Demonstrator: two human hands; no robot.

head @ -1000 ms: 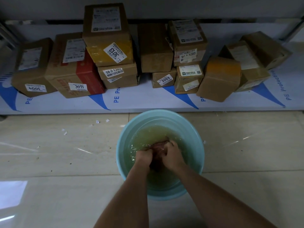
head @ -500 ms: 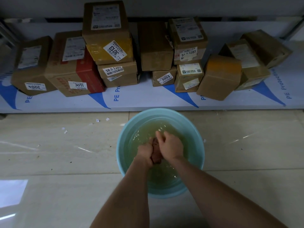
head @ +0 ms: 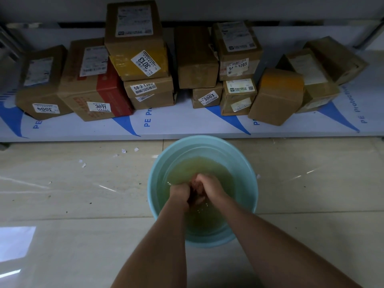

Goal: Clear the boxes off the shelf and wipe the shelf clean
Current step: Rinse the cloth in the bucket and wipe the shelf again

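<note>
We kneel over the round pale-blue plastic basin of murky yellowish water on the tiled floor; our left hand and right hand both clutch a small reddish wet cloth. The labelled brown cardboard boxes crowd the low white shelf just behind

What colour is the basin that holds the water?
Light blue-green basin, seen best in the head view.
</note>
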